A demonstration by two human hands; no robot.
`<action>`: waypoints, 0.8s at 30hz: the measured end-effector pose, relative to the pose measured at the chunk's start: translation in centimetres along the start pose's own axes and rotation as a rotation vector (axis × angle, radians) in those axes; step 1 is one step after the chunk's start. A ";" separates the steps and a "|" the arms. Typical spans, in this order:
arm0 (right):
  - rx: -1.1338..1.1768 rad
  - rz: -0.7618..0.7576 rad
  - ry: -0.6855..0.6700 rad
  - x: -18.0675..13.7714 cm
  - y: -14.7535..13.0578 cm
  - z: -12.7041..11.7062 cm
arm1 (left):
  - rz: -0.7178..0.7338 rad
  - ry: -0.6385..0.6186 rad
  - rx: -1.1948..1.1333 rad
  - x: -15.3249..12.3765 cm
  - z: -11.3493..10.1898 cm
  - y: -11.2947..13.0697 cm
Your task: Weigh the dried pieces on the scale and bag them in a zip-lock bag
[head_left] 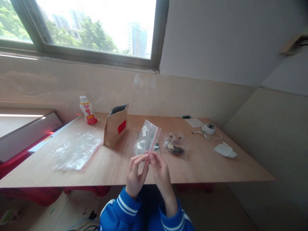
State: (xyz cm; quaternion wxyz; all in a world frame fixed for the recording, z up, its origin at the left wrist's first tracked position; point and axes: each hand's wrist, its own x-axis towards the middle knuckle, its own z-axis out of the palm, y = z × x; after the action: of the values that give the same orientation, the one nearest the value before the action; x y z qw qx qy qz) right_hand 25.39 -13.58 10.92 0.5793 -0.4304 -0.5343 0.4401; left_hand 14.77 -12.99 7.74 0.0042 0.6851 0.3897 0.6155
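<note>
Clear plastic: zip bag [146, 138] with red seal strip, held up over near table edge, centre of view.
Bag axis: long axis ran up and slightly right from the fingertips; red strip ran along its right edge; bottom end met the fingers.
Bag contents: something pale inside, too blurred to tell.
Left hand [135, 175]: fingers pinched on bag's lower corner, thumb side toward the strip.
Right hand [161, 173]: fingers pinched on the same lower end, touching the red strip; fingertips of both hands almost met.
Nearer hand: both equally close, both gripped the bag.
Sleeves: blue with white stripes, below table edge.
Second bag [176, 147]: filled zip bag lay flat just right of the held one, dark items inside.
Empty bags [77, 154]: loose clear pile, well left.
Paper pouch [116, 125]: brown, red label, stood upright, open top, left of held bag.
Bottle [88, 110]: white-and-red, far left corner.
Small device [209, 129]: round, white, with cable, far right.
White wad [225, 150]: near right edge.
Surface: wooden table [216, 170], against tiled wall.
Room: window [96, 29] above, trees and towers outside.
</note>
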 end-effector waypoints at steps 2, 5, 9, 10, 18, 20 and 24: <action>-0.032 -0.006 -0.020 -0.1 -0.4 -0.4 | -0.040 -0.053 -0.062 -0.1 0.0 -0.1; -0.091 -0.022 -0.035 -0.1 -0.6 -0.7 | -0.044 -0.082 -0.098 0.3 -0.3 -0.6; -0.145 -0.024 0.001 0.1 -0.3 -0.5 | -0.005 -0.090 -0.044 0.9 -0.7 -1.6; -0.171 -0.030 0.003 0.2 -0.2 -0.5 | 0.014 -0.083 -0.019 1.1 -0.7 -1.9; -0.290 -0.032 -0.078 1.9 -1.0 -0.5 | 0.315 0.162 0.216 1.3 -0.4 -5.7; -0.298 -0.014 -0.070 2.7 -1.3 -1.0 | 0.336 0.249 0.210 1.2 0.1 -7.1; -0.359 -0.012 -0.029 4.7 -1.5 -2.4 | 0.238 0.417 0.141 0.4 1.3 -9.4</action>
State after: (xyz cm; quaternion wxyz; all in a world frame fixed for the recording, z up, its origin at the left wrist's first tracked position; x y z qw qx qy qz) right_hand 28.04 -9.50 13.36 0.4883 -0.5171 -0.6152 0.3403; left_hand 10.86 -5.64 3.16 -0.1962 0.5830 0.3408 0.7110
